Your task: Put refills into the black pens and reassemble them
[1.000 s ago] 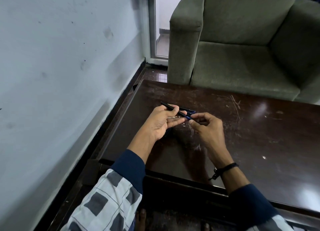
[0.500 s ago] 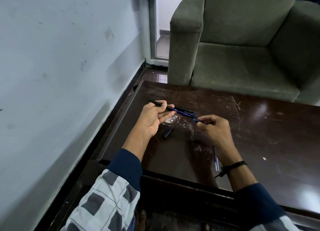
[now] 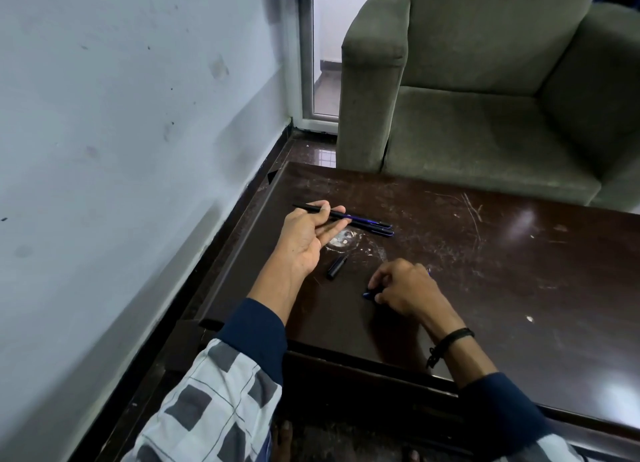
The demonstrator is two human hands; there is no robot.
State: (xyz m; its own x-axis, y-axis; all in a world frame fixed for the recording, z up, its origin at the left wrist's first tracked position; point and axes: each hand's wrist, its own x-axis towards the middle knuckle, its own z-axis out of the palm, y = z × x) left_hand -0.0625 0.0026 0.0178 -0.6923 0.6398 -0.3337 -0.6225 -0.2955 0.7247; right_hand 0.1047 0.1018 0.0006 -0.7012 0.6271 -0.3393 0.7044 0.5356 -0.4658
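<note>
A black barrel point(image 3: 306, 208) was held in the left hand point(image 3: 304, 240), and a blue piece point(image 3: 367, 293) was pinched by the right hand point(image 3: 407, 288).
The barrel was clamped between the thumb and straight fingers, over the far left of the table point(image 3: 519, 271). Two pens point(image 3: 375, 227) were laid side by side just beyond the fingertips. The right fingers were curled onto the blue piece at the table surface. A black cap point(image 3: 336, 267) was laid between the hands, touched by neither.
</note>
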